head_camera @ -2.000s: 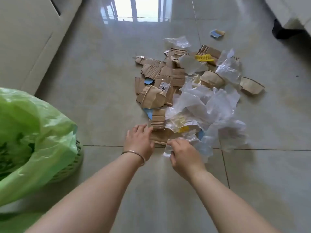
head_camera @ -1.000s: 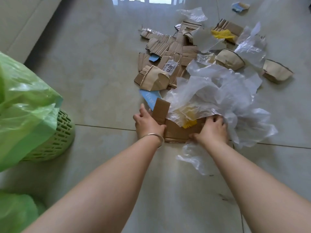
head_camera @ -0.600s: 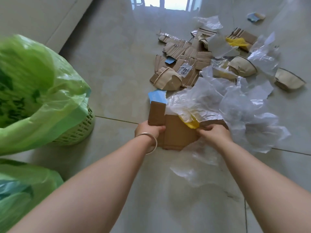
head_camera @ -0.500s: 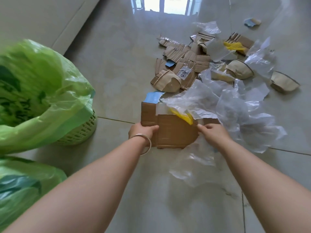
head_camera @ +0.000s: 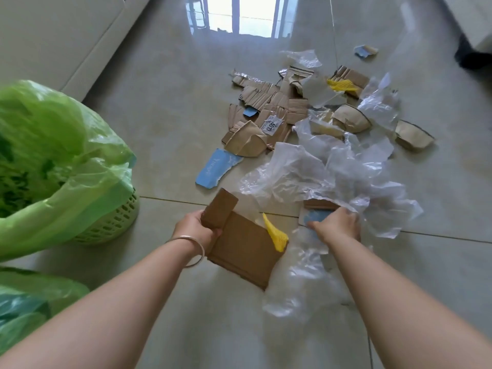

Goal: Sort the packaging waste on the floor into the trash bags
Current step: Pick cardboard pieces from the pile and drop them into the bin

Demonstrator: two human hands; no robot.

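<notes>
tiled floor (head_camera: pixel 170 134), left hand (head_camera: pixel 195 230) gripping cardboard (head_camera: pixel 245 249) right of green bag (head_camera: pixel 53 161), right hand (head_camera: pixel 336 226) fingers curled on plastic (head_camera: pixel 319 171)

Probably a home: glossy tiled floor (head_camera: pixel 170 115), lined wastebasket (head_camera: pixel 111 222).

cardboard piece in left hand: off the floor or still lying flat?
Off the floor, tilted. The left hand grips the cardboard piece at its folded flap, and its far corner hangs above the tile.

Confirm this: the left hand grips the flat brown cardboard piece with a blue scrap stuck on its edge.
Not quite: in the head view the left hand grips the cardboard piece, but the scrap on its edge is yellow, not blue.
</notes>
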